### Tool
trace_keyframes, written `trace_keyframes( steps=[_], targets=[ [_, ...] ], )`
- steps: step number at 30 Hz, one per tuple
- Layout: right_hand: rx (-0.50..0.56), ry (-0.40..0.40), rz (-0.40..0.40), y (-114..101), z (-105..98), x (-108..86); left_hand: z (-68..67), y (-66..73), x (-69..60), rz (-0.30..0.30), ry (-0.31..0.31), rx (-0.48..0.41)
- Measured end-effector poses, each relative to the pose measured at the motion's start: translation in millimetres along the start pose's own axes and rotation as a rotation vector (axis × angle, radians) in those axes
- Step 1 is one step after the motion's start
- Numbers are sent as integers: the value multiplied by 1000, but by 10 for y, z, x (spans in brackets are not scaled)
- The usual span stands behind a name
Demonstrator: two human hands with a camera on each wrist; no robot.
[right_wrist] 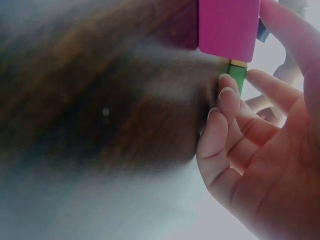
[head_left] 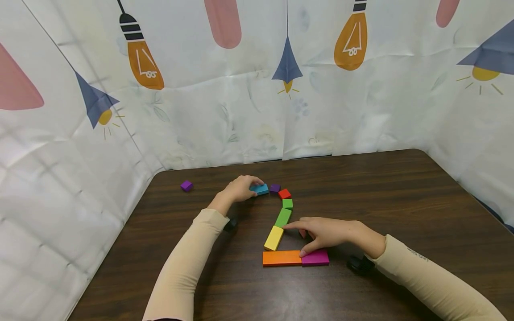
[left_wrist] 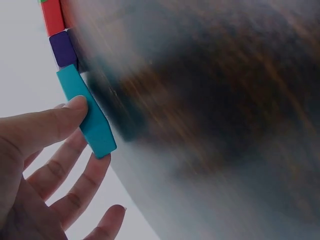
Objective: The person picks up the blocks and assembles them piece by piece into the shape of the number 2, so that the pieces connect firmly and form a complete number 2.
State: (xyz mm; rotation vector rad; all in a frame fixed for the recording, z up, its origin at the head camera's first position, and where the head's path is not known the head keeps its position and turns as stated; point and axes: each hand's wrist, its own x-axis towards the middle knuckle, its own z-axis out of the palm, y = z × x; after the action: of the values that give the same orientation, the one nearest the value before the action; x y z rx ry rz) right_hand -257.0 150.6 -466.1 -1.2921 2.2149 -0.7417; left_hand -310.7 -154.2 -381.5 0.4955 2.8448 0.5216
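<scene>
My left hand (head_left: 239, 189) pinches a blue block (head_left: 262, 189) between thumb and fingers at the far end of a curved row. In the left wrist view the blue block (left_wrist: 87, 112) lies end to end with a dark purple block (left_wrist: 63, 49). From there the row runs through a red block (head_left: 284, 194), a small green block (head_left: 287, 203), a longer green block (head_left: 283, 217) and a yellow block (head_left: 274, 238). My right hand (head_left: 327, 232) has its index fingertip beside the yellow-green joint. Its thumb touches near where an orange block (head_left: 282, 258) meets a magenta block (head_left: 315, 257).
A loose purple block (head_left: 186, 186) lies near the far left edge of the brown wooden table (head_left: 401, 200). A white printed curtain (head_left: 249, 111) hangs behind the table and along its sides.
</scene>
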Motion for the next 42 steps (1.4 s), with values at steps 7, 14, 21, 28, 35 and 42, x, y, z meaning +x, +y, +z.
trace_keyframes(
  steps=[7, 14, 21, 28, 35, 42],
  targets=[
    [-6, -1, -3, 37, 15, 18, 27, -23, 30, 0, -7, -1],
    [-8, 4, -5, 27, 9, 8, 38, -30, 42, -4, -2, -12],
    [-9, 5, -12, -12, 5, -8, 51, -24, 59, -6, 1, -12],
    [11, 0, -6, -89, -25, -30, 55, -19, 64, -8, 8, -13],
    [34, 1, 26, -93, -21, -22, 55, -27, 58, -9, 9, -10],
    [20, -3, -4, -109, -28, -39, 72, -36, 57, -6, 14, -12]
  ],
)
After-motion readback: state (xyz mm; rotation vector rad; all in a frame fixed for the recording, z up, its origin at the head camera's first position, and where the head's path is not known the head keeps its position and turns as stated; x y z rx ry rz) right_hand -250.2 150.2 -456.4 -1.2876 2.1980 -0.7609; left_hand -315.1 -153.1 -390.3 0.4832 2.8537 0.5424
